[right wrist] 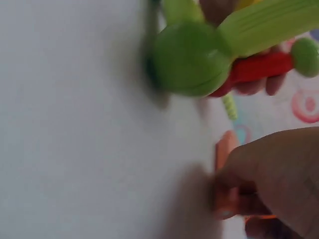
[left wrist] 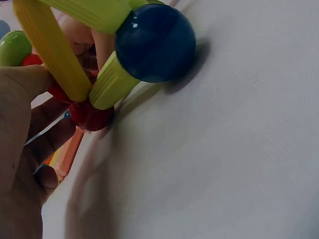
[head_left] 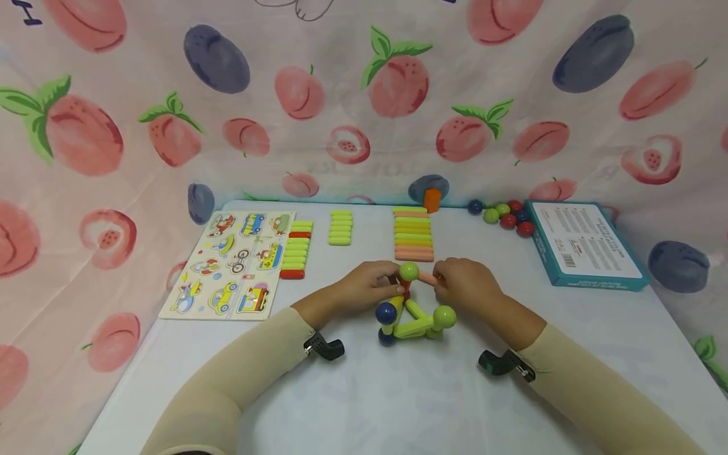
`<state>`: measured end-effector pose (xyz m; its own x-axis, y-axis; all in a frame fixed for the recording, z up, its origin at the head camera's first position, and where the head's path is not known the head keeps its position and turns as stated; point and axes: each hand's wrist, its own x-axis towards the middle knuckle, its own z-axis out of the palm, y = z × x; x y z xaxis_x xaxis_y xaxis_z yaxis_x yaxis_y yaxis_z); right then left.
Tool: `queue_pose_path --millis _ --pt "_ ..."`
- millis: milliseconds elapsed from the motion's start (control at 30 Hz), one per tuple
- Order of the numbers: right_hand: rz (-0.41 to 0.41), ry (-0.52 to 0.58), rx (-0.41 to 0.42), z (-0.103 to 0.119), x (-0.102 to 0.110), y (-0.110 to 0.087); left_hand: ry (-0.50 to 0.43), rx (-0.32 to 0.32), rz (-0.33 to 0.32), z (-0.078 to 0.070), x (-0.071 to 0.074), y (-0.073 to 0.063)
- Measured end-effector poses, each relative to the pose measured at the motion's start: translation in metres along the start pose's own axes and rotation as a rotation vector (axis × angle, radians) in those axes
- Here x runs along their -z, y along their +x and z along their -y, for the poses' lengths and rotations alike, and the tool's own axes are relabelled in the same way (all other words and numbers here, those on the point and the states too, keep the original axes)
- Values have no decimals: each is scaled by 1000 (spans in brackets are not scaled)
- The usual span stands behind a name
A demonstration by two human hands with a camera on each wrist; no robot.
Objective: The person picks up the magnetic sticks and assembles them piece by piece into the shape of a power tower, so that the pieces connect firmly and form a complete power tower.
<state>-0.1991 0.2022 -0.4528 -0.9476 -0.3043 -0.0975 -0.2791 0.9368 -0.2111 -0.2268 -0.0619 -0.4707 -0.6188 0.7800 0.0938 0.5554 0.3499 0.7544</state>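
Note:
In the head view a frame of magnetic sticks and balls stands mid-table, with a dark blue ball (head_left: 385, 313), a green ball (head_left: 444, 316) and green sticks (head_left: 414, 327). A red stick (right wrist: 259, 68) rises from a red ball (left wrist: 91, 115) at its back and carries another green ball (head_left: 408, 272). My left hand (head_left: 366, 287) grips the red stick, its thumb beside a yellow stick (left wrist: 55, 50). To the right, my right hand (head_left: 467, 285) pinches a salmon-coloured stick (right wrist: 227, 169), whose free end points at the frame's top green ball in the head view.
Behind the hands lies a row of yellow and salmon sticks (head_left: 413, 235), with an orange block (head_left: 432, 200) beyond. Green sticks (head_left: 340, 227) and a picture board (head_left: 227, 265) with more sticks (head_left: 294, 251) lie left. Loose balls (head_left: 508, 221) and a teal box (head_left: 588, 246) are back right.

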Motion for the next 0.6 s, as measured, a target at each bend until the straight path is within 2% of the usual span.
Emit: queue_pose_path --millis 67,100,200,267,333,433,600 --pt "76 92 -39 -2 5 -6 1 9 -6 0 -2 1" --pt "114 172 -57 -4 6 -8 1 17 -10 0 -3 1" --pt "209 534 -63 -11 10 -11 -6 35 -25 0 -3 -1" --pt "285 771 -22 -17 10 -13 -11 43 -30 0 -3 -3" --pt "366 930 47 -22 7 -15 -18 44 -36 1 -3 -4" --pt "442 998 143 -27 2 -17 -33 34 -36 1 -3 -4" --pt "445 987 191 -24 0 -17 -62 12 -38 2 -4 -3"
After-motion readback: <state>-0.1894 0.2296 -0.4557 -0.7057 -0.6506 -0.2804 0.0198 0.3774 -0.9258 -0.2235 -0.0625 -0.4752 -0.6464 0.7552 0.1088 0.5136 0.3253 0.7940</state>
